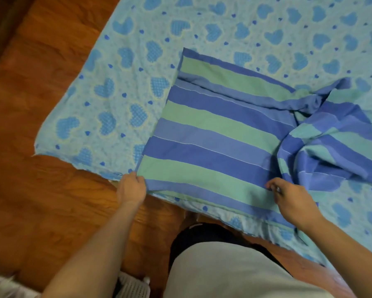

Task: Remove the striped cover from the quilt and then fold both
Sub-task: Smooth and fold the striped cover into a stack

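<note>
The striped cover [213, 134], in blue and green bands, lies partly flattened on a light blue sheet with a heart print [120, 87]. Its left part is smooth and squared; its right part [331, 147] is bunched and twisted. My left hand [131, 188] grips the near left corner of the cover at the sheet's edge. My right hand [292, 201] hovers over the near edge of the cover with curled fingers, seeming to pinch the cloth. I cannot tell whether the heart-print cloth is the quilt itself.
The heart-print cloth is spread over a wooden floor [41, 147], with its near left corner [36, 153] on the boards. A white perforated object [133, 287] sits by my legs at the bottom. Dark wooden furniture [0, 29] stands at the top left.
</note>
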The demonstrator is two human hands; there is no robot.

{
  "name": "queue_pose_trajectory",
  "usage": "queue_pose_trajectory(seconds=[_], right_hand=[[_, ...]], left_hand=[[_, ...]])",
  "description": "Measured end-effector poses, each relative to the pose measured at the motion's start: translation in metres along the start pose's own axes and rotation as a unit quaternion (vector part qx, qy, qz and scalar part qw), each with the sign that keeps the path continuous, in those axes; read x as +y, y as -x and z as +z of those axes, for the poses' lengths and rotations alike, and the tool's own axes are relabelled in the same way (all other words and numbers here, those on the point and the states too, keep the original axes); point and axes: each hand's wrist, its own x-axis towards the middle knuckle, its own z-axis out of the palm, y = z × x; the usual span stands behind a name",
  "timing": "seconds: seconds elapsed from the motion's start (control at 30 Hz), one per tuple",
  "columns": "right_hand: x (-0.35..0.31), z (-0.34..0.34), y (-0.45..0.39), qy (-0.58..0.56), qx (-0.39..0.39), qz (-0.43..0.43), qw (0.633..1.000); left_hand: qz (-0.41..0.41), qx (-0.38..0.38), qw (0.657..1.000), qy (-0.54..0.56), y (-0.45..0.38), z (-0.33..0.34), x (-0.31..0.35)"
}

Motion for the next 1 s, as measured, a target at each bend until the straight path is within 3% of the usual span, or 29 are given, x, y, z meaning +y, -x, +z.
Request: queue_pose_trajectory(seconds=[0.07,0.17,0.27,0.33,0.47,0.57,0.67,0.73,1.0], right_hand=[[-0.003,0.001,-0.003,-0.012,0.002,-0.002,1.000],[-0.003,-0.001,-0.006,-0.019,-0.015,-0.004,1.000],[0.002,-0.007,-0.005,-0.020,-0.026,-0.012,0.999],[0.006,-0.006,-0.003,-0.010,-0.033,-0.012,0.999],[0.016,0.005,0.004,0.074,-0.048,-0.030,0.996],[0.024,0.024,0.010,0.231,-0.151,-0.073,0.959],[0.039,0.052,0.016,0.308,-0.211,-0.084,0.924],[0.055,0.075,0.017,0.320,-0.199,-0.085,0.922],[0.079,0.142,-0.004,0.259,-0.116,-0.045,0.958]], left_hand=[[-0.028,-0.042,0.999,0.004,-0.006,0.003,-0.016],[-0.077,-0.073,0.987,0.121,-0.020,0.001,-0.020],[-0.080,-0.133,0.961,0.231,-0.026,0.003,-0.022],[-0.058,-0.177,0.959,0.215,-0.024,0.001,-0.026],[-0.042,-0.142,0.966,0.212,-0.013,-0.010,-0.023],[-0.042,-0.097,0.967,0.233,-0.008,-0.014,-0.019],[-0.076,-0.116,0.950,0.279,0.005,-0.020,-0.008],[-0.092,-0.136,0.937,0.308,0.013,-0.024,-0.001],[-0.109,-0.102,0.884,0.444,0.037,-0.054,0.026]])
